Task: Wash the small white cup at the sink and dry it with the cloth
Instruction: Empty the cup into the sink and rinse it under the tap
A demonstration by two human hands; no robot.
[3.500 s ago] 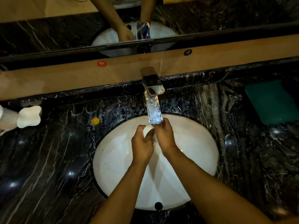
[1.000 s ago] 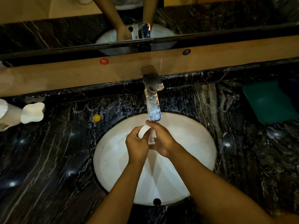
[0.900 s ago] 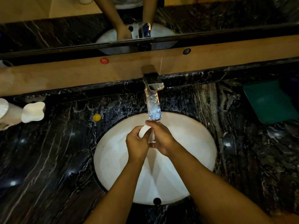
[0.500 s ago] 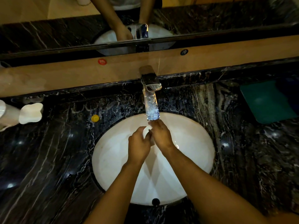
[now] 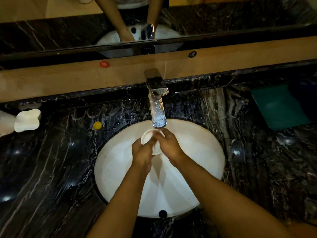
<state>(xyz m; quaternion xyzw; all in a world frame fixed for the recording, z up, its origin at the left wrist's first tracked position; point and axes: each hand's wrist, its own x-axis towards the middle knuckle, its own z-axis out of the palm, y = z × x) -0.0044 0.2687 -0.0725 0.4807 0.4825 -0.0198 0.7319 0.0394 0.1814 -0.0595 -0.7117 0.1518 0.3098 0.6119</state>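
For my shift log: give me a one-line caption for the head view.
Both hands, left and right, hold the small white cup under the chrome tap over the white oval sink.

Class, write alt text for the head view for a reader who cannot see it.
Two hands, left hand and right hand, hold a small white cup beneath a running faucet over a white oval sink. A teal cloth lies on the dark marble counter at right.

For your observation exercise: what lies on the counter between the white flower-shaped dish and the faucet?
Head view: a small round yellow cap on the black marble counter.
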